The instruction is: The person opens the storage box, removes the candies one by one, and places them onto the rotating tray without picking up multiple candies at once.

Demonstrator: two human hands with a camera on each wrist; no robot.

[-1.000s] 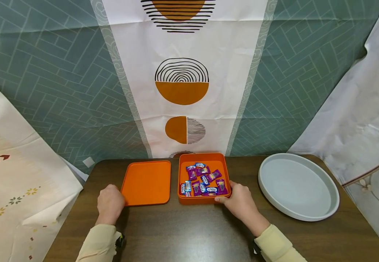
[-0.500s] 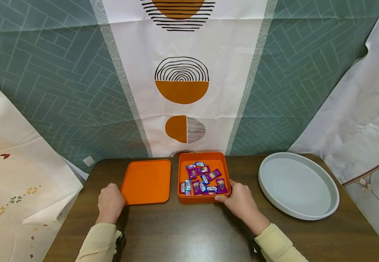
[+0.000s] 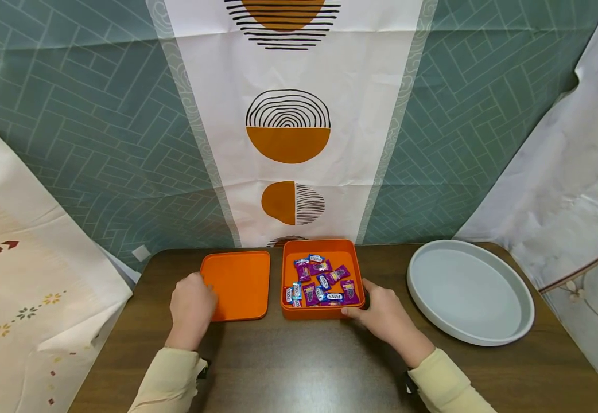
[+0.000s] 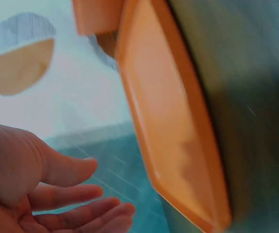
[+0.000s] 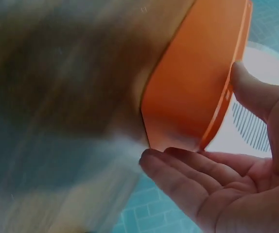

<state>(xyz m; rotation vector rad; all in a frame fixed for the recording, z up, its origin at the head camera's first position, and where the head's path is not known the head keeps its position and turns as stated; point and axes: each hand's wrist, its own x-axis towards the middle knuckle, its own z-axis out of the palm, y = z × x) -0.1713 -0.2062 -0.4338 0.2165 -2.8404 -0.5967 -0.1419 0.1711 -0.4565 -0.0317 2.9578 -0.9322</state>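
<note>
An orange square box (image 3: 322, 312) stands mid-table, holding several small candies (image 3: 304, 271) in purple and blue wrappers. My right hand (image 3: 389, 315) is at its near right corner. In the right wrist view the thumb tip is right at the box's rim, while the other fingers stretch fairly straight past the corner. To the left lies a flat orange lid (image 3: 239, 287) with a raised rim. My left hand (image 3: 193, 307) is over the lid's left edge; in the left wrist view its fingers are loosely extended, apart from the lid, with nothing between them.
A large round grey tray (image 3: 472, 292) stands on the right of the dark wooden table (image 3: 299, 367). Behind the table hangs a green and white patterned cloth (image 3: 288, 69), close to the box's far side.
My left hand has moved right and slightly up, over the lid's left edge. My right hand has shifted slightly right at the box's corner. The box and lid stay in place.
</note>
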